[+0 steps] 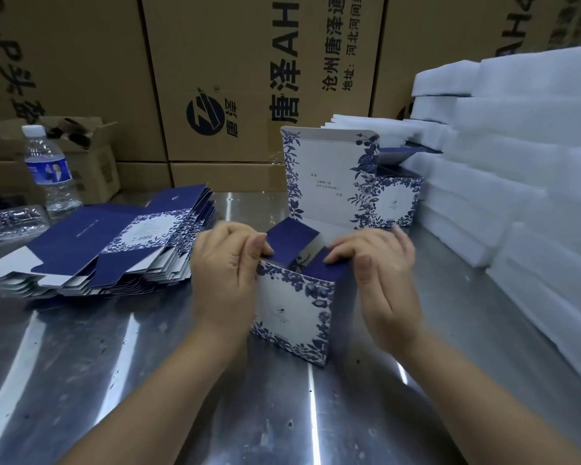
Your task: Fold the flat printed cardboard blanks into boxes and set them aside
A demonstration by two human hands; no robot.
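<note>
Left hand (227,273): thumb and curled fingers pinch the left top edge of the box (294,312), at the root of a navy flap (294,234) that stands half raised. Right hand (381,273): fingers laid nearly flat over the opposite navy flap (329,266), pressing it inward, thumb down along the side wall. Hands apart, one on each side of the open mouth.

Box stands upright on the metal surface (148,380), centre, close to the person, printed face toward them. Top not closed.

A tall printed panel (326,176) rises just behind. I cannot tell whether it is this box's lid or belongs to another.

Beyond, to the right, a finished box (396,203) stands against the white foam sheets (524,182). To the left lies the stack of flat blanks (114,250), fanned and uneven. Further left is a water bottle (49,169), with brown cartons (222,78) along the back.

Risks, as I judge them:
- Flaps pushed in the wrong order could jam one against the other and crease the navy card.
- Pressing harder on one side could skew the walls, since the box is braced only by the two hands.
- The surface looks slick, so a hard inward push could slide the box away.
</note>
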